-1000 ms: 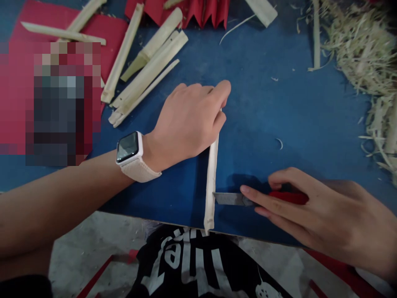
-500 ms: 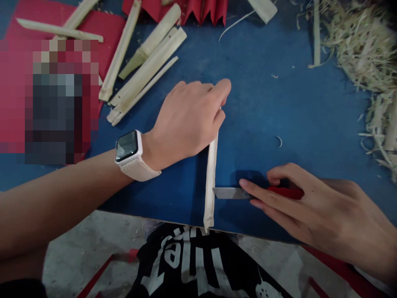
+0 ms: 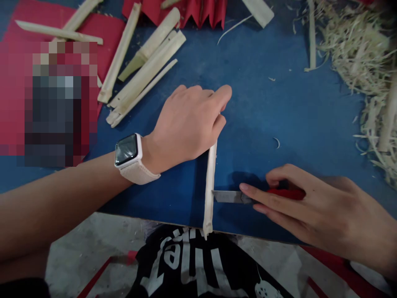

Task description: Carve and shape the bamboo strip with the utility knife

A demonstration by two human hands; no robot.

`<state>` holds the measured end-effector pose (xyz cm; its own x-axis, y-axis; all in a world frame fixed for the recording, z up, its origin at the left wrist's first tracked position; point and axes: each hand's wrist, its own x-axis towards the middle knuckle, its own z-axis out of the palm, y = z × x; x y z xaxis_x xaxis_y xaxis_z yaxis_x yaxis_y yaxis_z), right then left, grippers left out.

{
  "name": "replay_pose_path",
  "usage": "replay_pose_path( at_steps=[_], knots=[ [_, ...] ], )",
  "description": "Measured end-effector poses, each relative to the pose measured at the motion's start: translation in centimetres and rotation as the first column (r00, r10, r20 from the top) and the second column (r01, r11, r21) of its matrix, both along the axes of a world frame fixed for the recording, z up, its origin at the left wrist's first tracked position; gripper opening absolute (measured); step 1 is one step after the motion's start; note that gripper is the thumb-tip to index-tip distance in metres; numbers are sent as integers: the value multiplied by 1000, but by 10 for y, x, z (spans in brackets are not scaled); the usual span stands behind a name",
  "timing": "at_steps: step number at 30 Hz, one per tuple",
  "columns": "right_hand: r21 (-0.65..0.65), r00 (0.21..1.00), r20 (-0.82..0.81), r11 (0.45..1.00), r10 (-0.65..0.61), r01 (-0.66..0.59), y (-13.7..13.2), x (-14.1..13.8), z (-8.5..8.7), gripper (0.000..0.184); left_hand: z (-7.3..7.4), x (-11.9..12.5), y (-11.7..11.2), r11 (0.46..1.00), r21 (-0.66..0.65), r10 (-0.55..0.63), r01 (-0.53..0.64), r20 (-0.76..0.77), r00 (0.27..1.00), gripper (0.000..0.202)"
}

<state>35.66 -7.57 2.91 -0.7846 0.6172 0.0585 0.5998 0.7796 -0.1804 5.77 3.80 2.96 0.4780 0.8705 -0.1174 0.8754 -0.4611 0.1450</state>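
Note:
My left hand, with a watch at its wrist, is closed around the upper part of a pale bamboo strip. The strip's lower end reaches the near table edge, while its top is hidden under my fingers. A red-handled utility knife is gripped in my right hand, index finger stretched along the tool. Its blade points left, and the tip meets the strip's right side below my left hand.
Several split bamboo pieces lie at the upper left, some across red paper. Pleated red paper sits at the far edge. A heap of bamboo shavings covers the right. A blurred dark patch is at the left.
The view has shifted slightly, so things sit a little lower in it. Both hands keep their grips, and the blade tip stays at nearly the same place on the strip.

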Motion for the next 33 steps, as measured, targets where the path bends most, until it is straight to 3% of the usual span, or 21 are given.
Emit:
replay_pose_path(
  at_steps=[3, 8, 12, 19, 23, 27, 33],
  knots=[
    [16, 996, 5, 996, 84, -84, 6, -1, 1, 40, 0, -1, -1, 1000, 0, 0, 0, 3, 1000, 43],
    [11, 997, -14, 997, 77, -77, 9, -1, 1, 40, 1, 0, -1, 1000, -1, -1, 1, 1, 1000, 43],
    [36, 999, -17, 998, 46, -45, 1, -6, 2, 37, 3, 2, 0, 1000, -17, 2, -3, -25, 1000, 46],
    [210, 997, 13, 975, -75, 70, 9, 3, -2, 36, 2, 2, -3, 1000, 2, -20, 20, -13, 1000, 45],
    [108, 996, 30, 991, -86, 83, 9, 14, -2, 55, 2, 1, -4, 1000, 5, -27, 27, -3, 1000, 44],
    [38, 999, 12, 999, 37, -37, 3, 12, -2, 46, 2, 0, -4, 999, 14, -33, 33, -6, 999, 47],
    [24, 998, -13, 998, 67, -66, 4, -2, -1, 37, -11, -3, -1, 992, 109, -67, 64, 28, 997, 42]
  ],
)
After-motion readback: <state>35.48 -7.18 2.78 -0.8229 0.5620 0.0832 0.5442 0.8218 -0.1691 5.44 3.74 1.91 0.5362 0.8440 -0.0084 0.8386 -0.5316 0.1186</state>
